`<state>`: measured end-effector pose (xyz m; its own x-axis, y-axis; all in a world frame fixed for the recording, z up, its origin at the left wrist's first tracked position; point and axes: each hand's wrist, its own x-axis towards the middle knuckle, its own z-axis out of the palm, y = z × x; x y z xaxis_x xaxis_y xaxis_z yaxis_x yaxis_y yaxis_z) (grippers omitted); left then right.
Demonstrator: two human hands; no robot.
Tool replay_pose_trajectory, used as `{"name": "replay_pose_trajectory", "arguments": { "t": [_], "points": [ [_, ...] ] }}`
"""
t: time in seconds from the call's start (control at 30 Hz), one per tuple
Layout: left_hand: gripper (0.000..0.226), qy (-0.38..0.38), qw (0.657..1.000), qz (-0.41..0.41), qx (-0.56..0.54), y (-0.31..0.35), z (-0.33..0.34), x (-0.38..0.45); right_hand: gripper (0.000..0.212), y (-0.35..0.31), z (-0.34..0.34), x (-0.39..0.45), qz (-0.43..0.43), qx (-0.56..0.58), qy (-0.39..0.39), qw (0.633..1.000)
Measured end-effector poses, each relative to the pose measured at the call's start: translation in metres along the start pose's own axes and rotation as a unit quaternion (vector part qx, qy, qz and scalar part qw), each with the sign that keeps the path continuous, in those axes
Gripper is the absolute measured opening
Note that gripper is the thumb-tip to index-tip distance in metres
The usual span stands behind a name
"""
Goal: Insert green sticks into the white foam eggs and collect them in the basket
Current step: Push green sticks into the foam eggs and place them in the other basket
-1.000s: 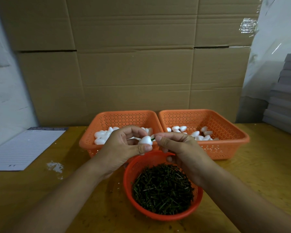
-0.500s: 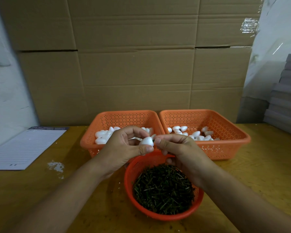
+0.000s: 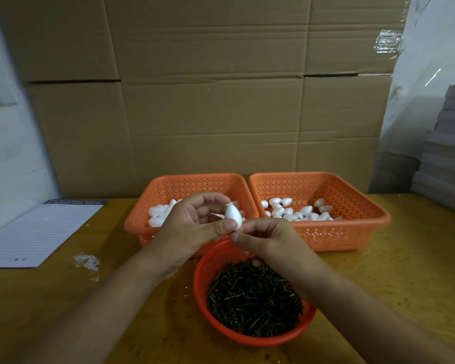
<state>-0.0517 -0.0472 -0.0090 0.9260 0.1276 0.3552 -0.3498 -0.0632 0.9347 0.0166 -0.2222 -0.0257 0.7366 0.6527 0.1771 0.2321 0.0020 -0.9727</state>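
At centre frame I see my left hand (image 3: 192,227) pinching a white foam egg (image 3: 233,214) between thumb and fingers, held upright above the near rim of the left orange basket (image 3: 153,227). My right hand (image 3: 268,241) meets it just below, fingertips pinched at the egg's base; I cannot tell whether a stick is there. Green sticks (image 3: 252,295) fill the round orange bowl (image 3: 202,264) at lower centre. More eggs lie in the right orange basket (image 3: 352,232).

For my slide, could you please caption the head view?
Left hand holds a foam egg while right hand works beneath it, above the stick bowl.
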Motion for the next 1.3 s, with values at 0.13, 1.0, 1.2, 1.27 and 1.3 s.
{"name": "replay_pose_trajectory", "arguments": {
  "t": [0.13, 1.0, 1.2, 1.27, 1.3],
  "points": [
    [0.029, 0.000, 1.000, -0.004, 0.004, -0.0002, 0.0023, -0.0001, 0.008, 0.0006, 0.0010, -0.0012, -0.016, -0.005, -0.010, 1.000],
    [0.040, -0.047, 0.996, -0.068, -0.042, -0.0044, -0.0028, 0.0000, 0.014, -0.0056, -0.0031, -0.0017, -0.050, 0.000, -0.007, 0.999],
    [0.045, -0.047, 0.996, -0.062, -0.033, -0.0006, -0.0014, -0.0009, 0.010, -0.0068, -0.0031, -0.0020, -0.037, 0.036, 0.030, 0.998],
    [0.045, -0.031, 0.998, -0.054, -0.018, -0.0003, 0.0013, -0.0017, 0.011, -0.0065, -0.0024, -0.0023, -0.045, 0.042, 0.038, 0.997],
    [0.045, -0.026, 0.998, -0.049, -0.006, -0.0004, 0.0024, -0.0019, 0.012, -0.0065, -0.0015, -0.0028, -0.049, 0.046, 0.036, 0.997]
  ]
}}
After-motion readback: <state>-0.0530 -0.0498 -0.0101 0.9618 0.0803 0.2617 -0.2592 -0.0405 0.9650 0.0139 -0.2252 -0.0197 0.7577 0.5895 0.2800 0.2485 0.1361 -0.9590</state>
